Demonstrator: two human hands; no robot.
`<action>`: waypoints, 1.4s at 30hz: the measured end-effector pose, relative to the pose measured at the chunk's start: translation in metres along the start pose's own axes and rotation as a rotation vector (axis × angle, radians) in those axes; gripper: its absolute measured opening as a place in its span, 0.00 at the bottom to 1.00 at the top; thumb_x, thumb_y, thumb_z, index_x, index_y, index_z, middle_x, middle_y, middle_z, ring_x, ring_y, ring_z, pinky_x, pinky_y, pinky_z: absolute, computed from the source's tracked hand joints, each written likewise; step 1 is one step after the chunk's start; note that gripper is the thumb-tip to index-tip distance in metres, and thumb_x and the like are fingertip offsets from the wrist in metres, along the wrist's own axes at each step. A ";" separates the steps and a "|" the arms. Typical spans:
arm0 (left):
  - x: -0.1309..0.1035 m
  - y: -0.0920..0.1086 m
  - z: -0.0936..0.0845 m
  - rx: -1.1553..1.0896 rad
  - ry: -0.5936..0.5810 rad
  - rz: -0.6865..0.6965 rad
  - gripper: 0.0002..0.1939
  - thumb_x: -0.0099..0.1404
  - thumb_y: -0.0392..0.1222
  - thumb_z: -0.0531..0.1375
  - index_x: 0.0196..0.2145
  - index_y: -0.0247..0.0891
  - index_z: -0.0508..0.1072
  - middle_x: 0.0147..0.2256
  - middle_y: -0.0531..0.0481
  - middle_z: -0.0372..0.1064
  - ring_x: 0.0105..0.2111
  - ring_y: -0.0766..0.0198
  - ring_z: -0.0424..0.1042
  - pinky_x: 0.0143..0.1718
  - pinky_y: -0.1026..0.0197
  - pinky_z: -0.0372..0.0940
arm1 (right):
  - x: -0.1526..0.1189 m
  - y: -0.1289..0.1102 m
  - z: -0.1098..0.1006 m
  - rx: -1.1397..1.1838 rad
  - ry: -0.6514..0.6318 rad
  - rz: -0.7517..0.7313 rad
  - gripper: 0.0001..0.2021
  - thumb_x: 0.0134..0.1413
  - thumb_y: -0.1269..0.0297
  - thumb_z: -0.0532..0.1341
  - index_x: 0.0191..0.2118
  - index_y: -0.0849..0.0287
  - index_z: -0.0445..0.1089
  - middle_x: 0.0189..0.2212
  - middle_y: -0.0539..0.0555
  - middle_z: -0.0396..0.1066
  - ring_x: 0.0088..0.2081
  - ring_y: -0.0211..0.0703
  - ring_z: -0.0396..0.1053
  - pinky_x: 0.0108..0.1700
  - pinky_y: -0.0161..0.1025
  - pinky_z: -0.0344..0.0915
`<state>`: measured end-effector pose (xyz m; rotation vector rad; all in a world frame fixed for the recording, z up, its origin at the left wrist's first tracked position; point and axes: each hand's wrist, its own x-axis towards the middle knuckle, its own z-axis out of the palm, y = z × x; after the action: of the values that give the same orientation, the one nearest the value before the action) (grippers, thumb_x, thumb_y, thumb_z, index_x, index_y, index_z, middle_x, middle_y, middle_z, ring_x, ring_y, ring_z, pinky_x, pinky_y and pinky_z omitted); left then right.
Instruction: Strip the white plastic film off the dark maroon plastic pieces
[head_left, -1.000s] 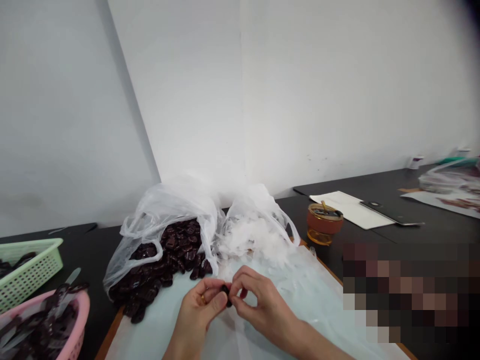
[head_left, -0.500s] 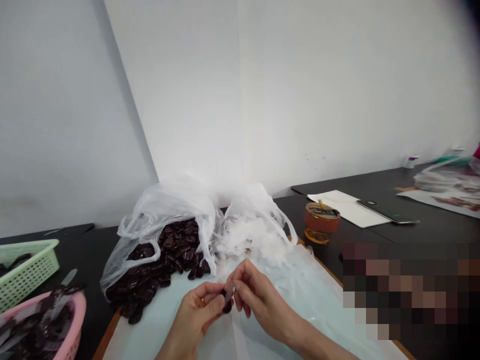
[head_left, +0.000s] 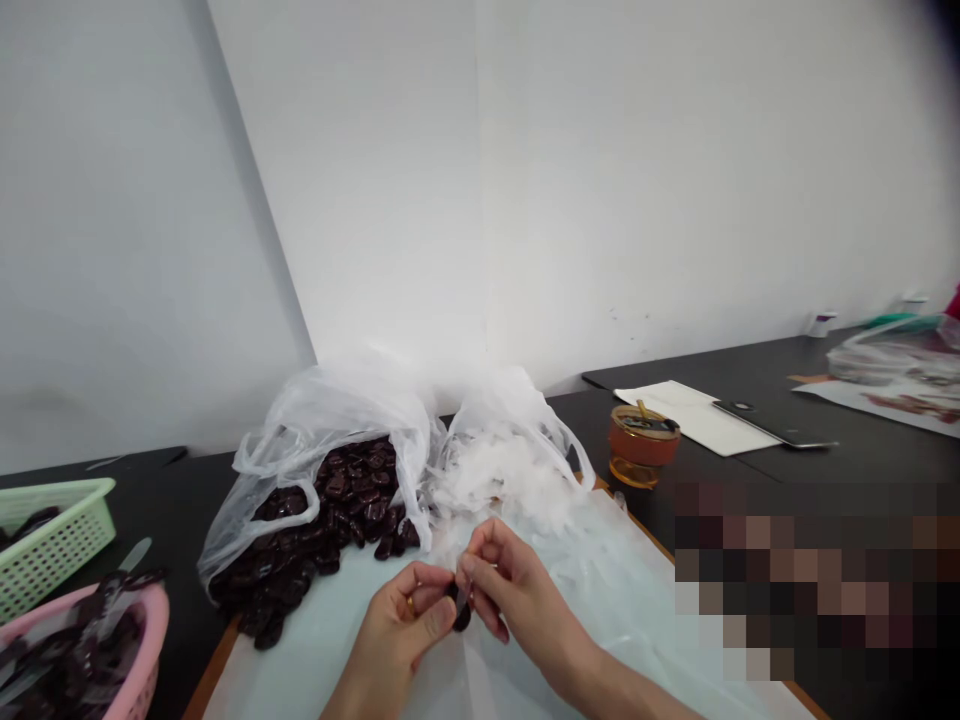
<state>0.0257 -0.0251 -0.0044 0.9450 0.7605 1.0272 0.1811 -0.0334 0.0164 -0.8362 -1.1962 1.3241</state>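
My left hand (head_left: 405, 620) pinches a small, glossy dark-brown oval piece (head_left: 463, 618) between thumb and fingers. Against it, my right hand (head_left: 521, 595) has thumb and forefinger closed on a narrow clear plastic strip (head_left: 460, 597) that lies along the piece. Both hands meet over a pale sheet (head_left: 330, 640) on the table. Beyond them to the left, a heap of similar dark pieces (head_left: 322, 540) spills from a white plastic bag (head_left: 300, 400). A second white bag (head_left: 540, 420) holds a pile of thin clear strips (head_left: 495, 470).
A pink basket (head_left: 154, 640) of dark pieces with clear strips stands at left, a green basket (head_left: 90, 530) behind it. To the right are an amber lidded jar (head_left: 643, 445), white paper (head_left: 690, 415) and a phone-like dark slab (head_left: 772, 425). A blurred-out patch covers the lower right.
Both hands have shifted slightly right, still together around the dark piece. The right fingertips now sit closer to it. The view has moved very little.
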 end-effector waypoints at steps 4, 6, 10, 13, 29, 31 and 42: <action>-0.001 0.001 0.004 -0.046 0.056 0.019 0.14 0.48 0.43 0.73 0.32 0.39 0.74 0.26 0.52 0.76 0.29 0.65 0.73 0.35 0.63 0.65 | 0.000 0.005 0.001 0.002 0.006 -0.019 0.13 0.52 0.56 0.65 0.31 0.59 0.63 0.16 0.42 0.63 0.16 0.30 0.59 0.19 0.28 0.57; -0.002 0.002 0.007 -0.067 0.078 0.042 0.14 0.48 0.42 0.73 0.32 0.39 0.75 0.27 0.52 0.77 0.30 0.64 0.74 0.36 0.62 0.65 | -0.001 0.006 0.001 0.009 0.020 -0.019 0.13 0.48 0.59 0.69 0.32 0.60 0.66 0.19 0.45 0.66 0.21 0.32 0.63 0.23 0.30 0.61; -0.003 0.004 0.010 -0.092 0.102 0.075 0.14 0.45 0.41 0.74 0.30 0.39 0.76 0.29 0.51 0.79 0.32 0.63 0.75 0.38 0.63 0.66 | -0.002 0.002 0.001 0.012 0.060 -0.010 0.13 0.44 0.64 0.70 0.30 0.60 0.66 0.22 0.46 0.66 0.23 0.32 0.62 0.25 0.30 0.60; -0.003 0.006 0.009 -0.110 0.107 0.077 0.15 0.45 0.41 0.74 0.31 0.39 0.77 0.33 0.48 0.80 0.33 0.63 0.76 0.38 0.63 0.67 | -0.003 -0.006 0.001 -0.012 0.046 0.003 0.08 0.46 0.68 0.67 0.29 0.61 0.65 0.20 0.44 0.64 0.22 0.30 0.59 0.24 0.29 0.56; -0.003 0.012 0.002 0.119 0.024 0.062 0.14 0.45 0.41 0.74 0.30 0.35 0.80 0.28 0.47 0.79 0.30 0.62 0.74 0.34 0.62 0.67 | -0.010 -0.007 0.000 -0.320 -0.031 -0.069 0.05 0.47 0.77 0.59 0.29 0.60 0.67 0.23 0.46 0.65 0.26 0.33 0.62 0.29 0.31 0.58; -0.004 0.009 0.006 0.068 0.062 0.067 0.15 0.46 0.42 0.73 0.32 0.35 0.81 0.31 0.46 0.79 0.32 0.59 0.75 0.38 0.58 0.69 | -0.009 -0.004 0.002 -0.245 -0.009 -0.067 0.03 0.49 0.75 0.60 0.30 0.61 0.67 0.23 0.46 0.66 0.26 0.34 0.63 0.29 0.32 0.61; -0.008 0.014 0.013 -0.030 0.146 -0.005 0.19 0.40 0.40 0.75 0.33 0.34 0.83 0.32 0.41 0.82 0.33 0.53 0.79 0.43 0.53 0.72 | -0.003 -0.002 0.000 -0.023 0.067 -0.021 0.05 0.48 0.70 0.64 0.28 0.61 0.66 0.20 0.47 0.70 0.23 0.34 0.68 0.27 0.32 0.68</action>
<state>0.0291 -0.0328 0.0141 0.8484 0.8654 1.1092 0.1818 -0.0370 0.0182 -0.8759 -1.1665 1.2582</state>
